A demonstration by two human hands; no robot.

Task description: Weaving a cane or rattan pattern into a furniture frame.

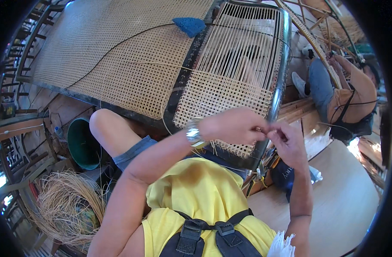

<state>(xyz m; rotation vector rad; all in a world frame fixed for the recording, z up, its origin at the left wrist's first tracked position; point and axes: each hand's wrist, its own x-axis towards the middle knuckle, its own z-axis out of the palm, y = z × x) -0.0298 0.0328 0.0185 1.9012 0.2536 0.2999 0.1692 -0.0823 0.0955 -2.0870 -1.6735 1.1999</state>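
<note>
Curving fingers (252, 137), cane panel (217, 95), bucket (81, 145), floorboards (64, 105)

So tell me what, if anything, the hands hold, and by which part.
It cannot be told: the left hand and right hand are close together near the dark frame, but no held thing shows clearly.

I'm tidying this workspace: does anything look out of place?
A blue pad lies on the large cane panel, odd against its plain weave. At lower left, the cane strands sprawl in a loose tangle.
</note>
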